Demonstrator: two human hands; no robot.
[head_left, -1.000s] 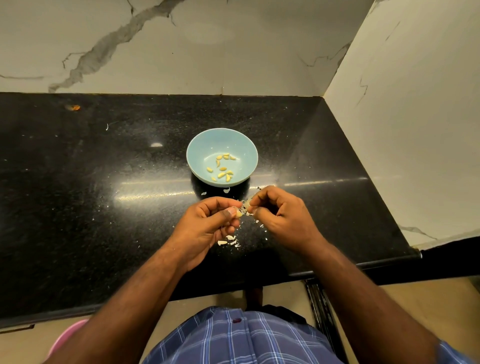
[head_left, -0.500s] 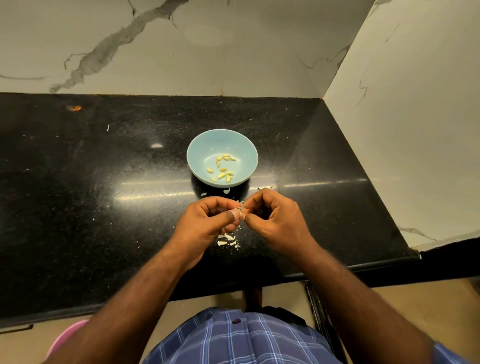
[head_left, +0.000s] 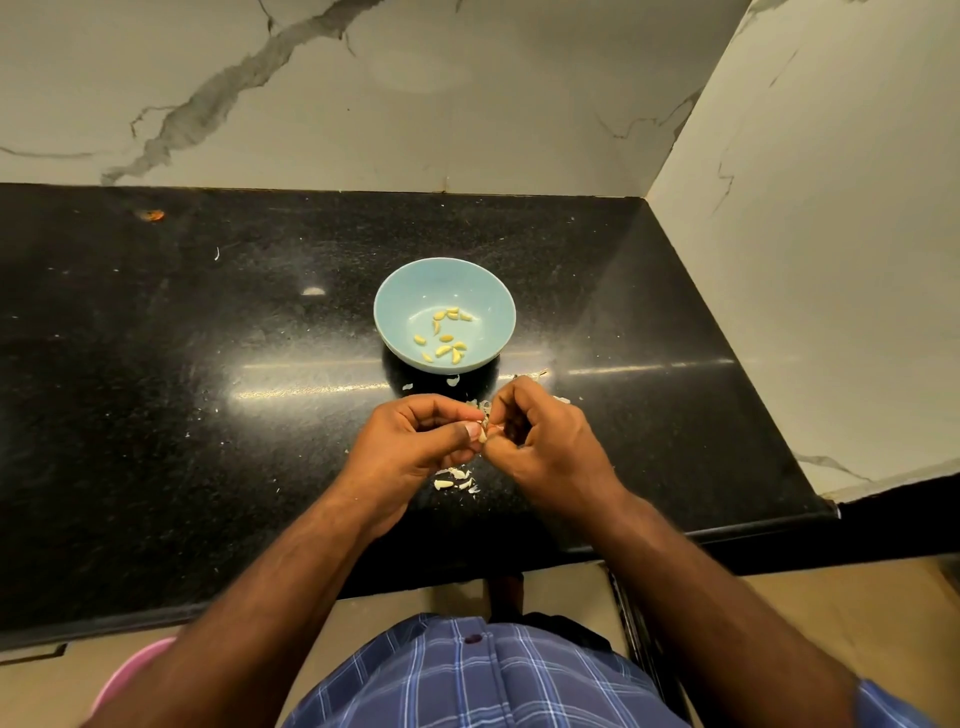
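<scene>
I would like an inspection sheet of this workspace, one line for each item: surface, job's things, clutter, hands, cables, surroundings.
Surface: glossy black speckled countertop, dusted with small white flecks.
Job's things: a small clove held above the countertop; a light blue bowl behind it holds several peeled cloves.
Clutter: pale peel scraps lie under the hands; an orange speck lies at the far left.
Hands: left hand and right hand both pinch the clove.
Cables: nothing seen.
Surroundings: marble-look wall behind and on the right; a pink object sits below the countertop edge.
</scene>
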